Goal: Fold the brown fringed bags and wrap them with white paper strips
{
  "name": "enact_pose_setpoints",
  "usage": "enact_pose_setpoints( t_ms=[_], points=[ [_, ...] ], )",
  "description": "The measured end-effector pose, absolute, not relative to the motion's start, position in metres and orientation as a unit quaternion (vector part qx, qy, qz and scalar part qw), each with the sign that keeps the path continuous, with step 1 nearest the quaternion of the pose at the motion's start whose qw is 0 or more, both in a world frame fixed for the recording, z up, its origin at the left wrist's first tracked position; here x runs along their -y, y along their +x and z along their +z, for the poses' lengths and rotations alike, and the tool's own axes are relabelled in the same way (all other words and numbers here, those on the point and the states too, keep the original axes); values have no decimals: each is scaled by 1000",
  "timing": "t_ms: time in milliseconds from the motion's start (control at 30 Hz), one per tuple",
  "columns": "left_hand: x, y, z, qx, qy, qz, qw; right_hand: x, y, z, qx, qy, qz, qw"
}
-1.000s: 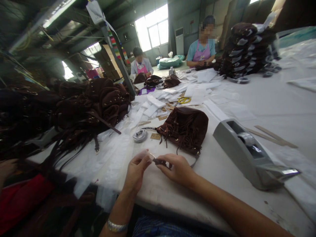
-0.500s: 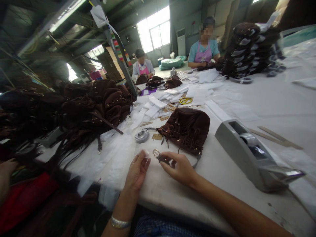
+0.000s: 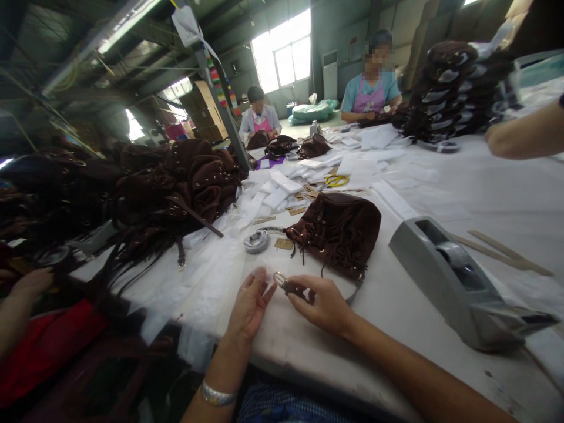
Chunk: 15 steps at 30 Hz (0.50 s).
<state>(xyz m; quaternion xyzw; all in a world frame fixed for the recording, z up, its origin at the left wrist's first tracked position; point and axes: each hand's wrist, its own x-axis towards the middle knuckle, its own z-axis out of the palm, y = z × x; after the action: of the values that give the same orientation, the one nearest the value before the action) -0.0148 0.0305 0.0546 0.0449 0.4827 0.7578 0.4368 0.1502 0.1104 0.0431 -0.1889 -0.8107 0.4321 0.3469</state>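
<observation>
My right hand (image 3: 324, 305) grips a dark strap end with a metal buckle (image 3: 280, 280), its fingers closed around the strap. Close beside it, my left hand (image 3: 249, 305) pinches a small translucent piece, perhaps tape or plastic film, at the fingertips; most of it is hidden. The fingers of that hand are almost at the buckle. Just beyond lies a dark brown fringed bag (image 3: 341, 232), on its side, with a strap running from its lower corner toward my right hand. A wrapped strap coil (image 3: 256, 241) and a brown tag (image 3: 283, 243) rest left of the bag.
A grey tape dispenser (image 3: 458, 282) stands at right. Brown bags (image 3: 189, 182) are heaped at left; more are stacked (image 3: 447, 88) at back right. White paper packets (image 3: 282, 182) and yellow-handled scissors (image 3: 336, 180) lie behind the bag. Co-workers sit across; other people's arms (image 3: 524, 132) show at both sides.
My left fingertips have come closer to the buckle in my right hand. Another person's arm has entered at the right edge. The view has shifted slightly.
</observation>
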Motion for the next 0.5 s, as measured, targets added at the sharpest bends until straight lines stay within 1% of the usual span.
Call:
enact_pose_setpoints(
  t_ms=[500],
  points=[
    [-30, -11, 50, -486, 83, 747, 445, -110, 150, 44, 817, -183, 441, 325]
  ],
)
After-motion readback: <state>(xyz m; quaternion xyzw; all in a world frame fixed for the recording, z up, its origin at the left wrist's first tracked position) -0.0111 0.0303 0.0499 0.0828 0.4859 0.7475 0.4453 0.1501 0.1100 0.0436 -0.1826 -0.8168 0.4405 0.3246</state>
